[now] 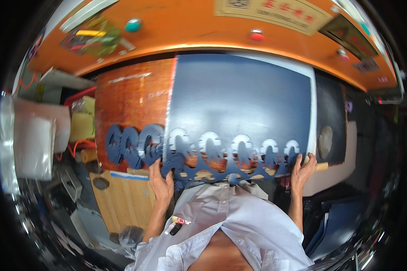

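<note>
A large dark blue sheet [239,95] lies on the work board, its near side cut into a row of arched openings. A wavy dark blue strip [233,177] runs along that near side. My left hand [162,184] is at the strip's left end, fingers and thumb around a dark curled part of it. My right hand [301,174] grips the near right corner, finger and thumb apart around the edge. Left of the sheet, several dark blue horseshoe-shaped pieces [151,140] sit in stacks on the brown board. The fingertips are partly hidden by the material.
An orange machine beam [185,29] with coloured knobs spans the far side. The brown board [131,95] extends left, a black board [332,122] right. A pale wooden board [124,201] is near left. Clear plastic bags [34,140] hang at left; dark sheets [341,221] stand near right.
</note>
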A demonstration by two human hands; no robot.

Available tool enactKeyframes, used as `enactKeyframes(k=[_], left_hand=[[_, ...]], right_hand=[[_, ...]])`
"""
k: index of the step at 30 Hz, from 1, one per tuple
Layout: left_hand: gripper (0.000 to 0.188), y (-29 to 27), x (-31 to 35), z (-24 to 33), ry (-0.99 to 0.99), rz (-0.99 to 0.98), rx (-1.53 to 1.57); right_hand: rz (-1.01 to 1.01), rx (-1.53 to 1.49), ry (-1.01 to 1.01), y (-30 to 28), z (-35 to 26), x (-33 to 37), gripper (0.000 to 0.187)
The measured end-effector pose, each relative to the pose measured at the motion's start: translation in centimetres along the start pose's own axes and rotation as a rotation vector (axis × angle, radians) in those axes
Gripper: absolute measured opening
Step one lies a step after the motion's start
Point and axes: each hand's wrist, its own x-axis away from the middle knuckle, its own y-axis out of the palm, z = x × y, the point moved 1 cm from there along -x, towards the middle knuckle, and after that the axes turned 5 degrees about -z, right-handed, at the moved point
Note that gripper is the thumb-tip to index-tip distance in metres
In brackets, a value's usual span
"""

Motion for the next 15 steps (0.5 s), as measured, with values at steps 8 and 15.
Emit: enactKeyframes(k=[8, 15], left_hand=[[0.047, 1.0, -0.9, 1.5, -0.051, 0.004, -0.073], [0.038, 2.8, -1.5, 0.5, -0.184, -0.100, 0.089]], right_hand=[[-0.319, -0.940, 0.698, 2.4, 7.4, 0.7, 0.036], [-0.499, -0.857, 0.656, 1.0, 8.9, -5.7, 0.038]])
